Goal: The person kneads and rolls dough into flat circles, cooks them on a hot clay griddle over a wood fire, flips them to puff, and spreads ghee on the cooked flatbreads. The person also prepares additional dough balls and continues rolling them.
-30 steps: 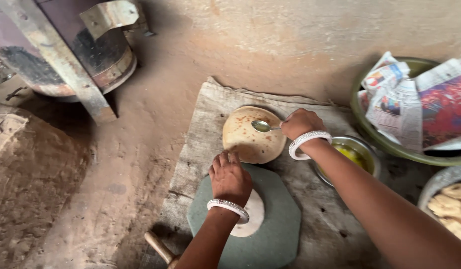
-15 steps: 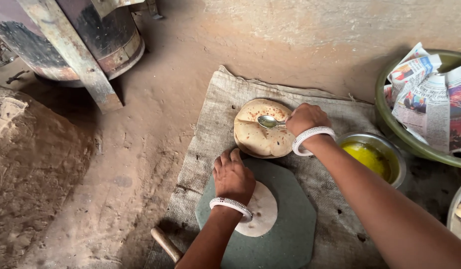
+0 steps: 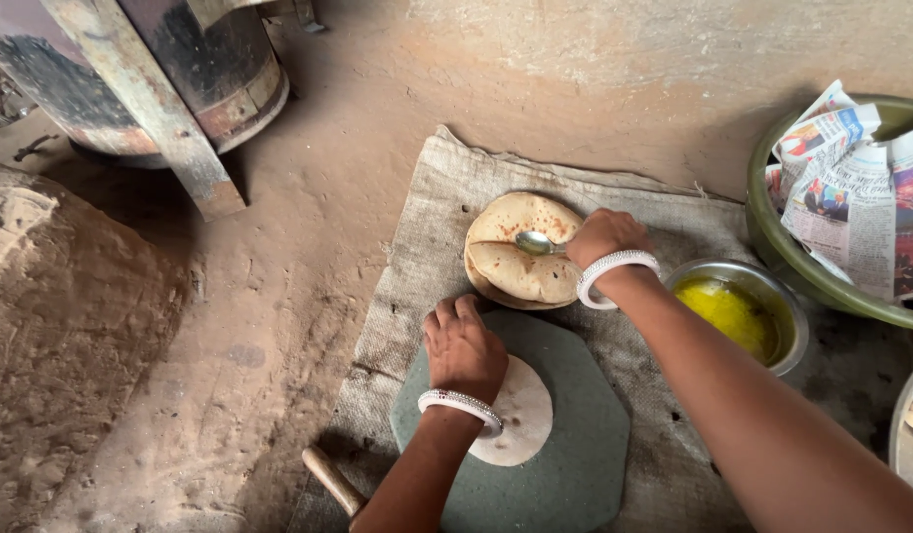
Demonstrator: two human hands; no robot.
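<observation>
My right hand (image 3: pixel 602 237) grips a metal spoon (image 3: pixel 535 242), its bowl resting on a puffed, browned flatbread (image 3: pixel 520 265) that lies on a burlap mat (image 3: pixel 446 197). My left hand (image 3: pixel 463 345) rests palm down on a green-grey octagonal rolling board (image 3: pixel 575 464), its wrist over a flat disc of raw dough (image 3: pixel 520 415). Both wrists wear white bangles. A steel bowl of yellow ghee (image 3: pixel 738 314) stands just right of the flatbread, under my right forearm.
A green basin (image 3: pixel 772 247) lined with newspaper sits at the right edge. Another metal dish (image 3: pixel 906 434) shows at the lower right. A wooden rolling-pin handle (image 3: pixel 330 481) pokes out beside the board. A dark metal drum (image 3: pixel 195 69) and a clay mound (image 3: pixel 51 296) stand at the left.
The view has shifted, so everything sits lower and further right. The spoon stays on the flatbread and my left hand stays on the dough; neither hand has let go.
</observation>
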